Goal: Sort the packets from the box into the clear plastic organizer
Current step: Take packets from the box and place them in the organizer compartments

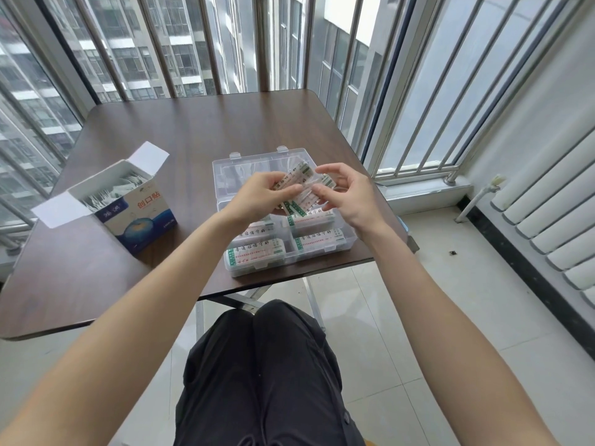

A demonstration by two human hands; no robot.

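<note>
A clear plastic organizer [225, 169] lies on the brown table, its near compartments filled with white-and-green packets [257, 251]. Above its middle, my left hand [260, 196] grips a small bundle of packets [301, 180]. My right hand [349, 194] is beside it, fingertips pinching the bundle's right end. To the left stands the open blue-and-white box [145, 214] with several white packets [106, 194] upright inside.
The brown table [180, 133] ends just below the organizer, with my dark-trousered legs [267, 375] under it. Metal window bars [225, 43] run behind and to the right. A white radiator [553, 226] stands at the right wall.
</note>
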